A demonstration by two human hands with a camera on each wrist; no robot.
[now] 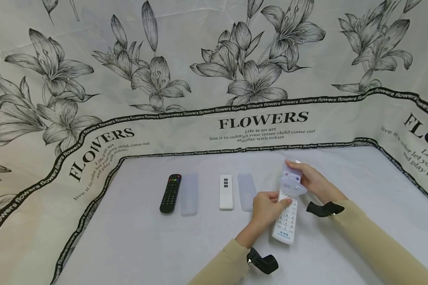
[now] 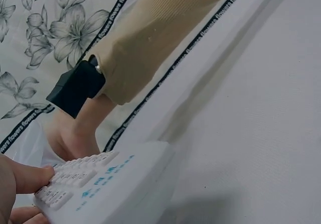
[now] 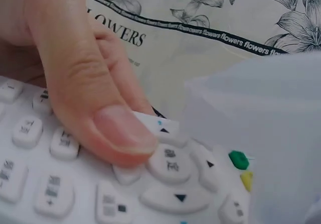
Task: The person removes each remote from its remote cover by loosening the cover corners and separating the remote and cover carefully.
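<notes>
A white remote control [image 1: 286,221] with many buttons is tilted above the table on the right in the head view. My left hand [image 1: 267,209] grips its middle, thumb pressed on the buttons. In the right wrist view that thumb [image 3: 120,133] lies beside the round arrow pad. A translucent sleeve [image 1: 293,185] covers the remote's upper end, its rim flared over coloured buttons. My right hand [image 1: 314,180] pinches the sleeve near the top. The left wrist view shows the lower end of the remote [image 2: 130,184], uncovered.
Left on the white table lie a black remote [image 1: 170,194], a translucent sleeve [image 1: 189,194], a small white remote [image 1: 226,192] and another translucent sleeve [image 1: 247,192]. A flower-printed cloth [image 1: 185,134] stands around the back and sides. Black wrist mounts [image 1: 263,261] are on both sleeves.
</notes>
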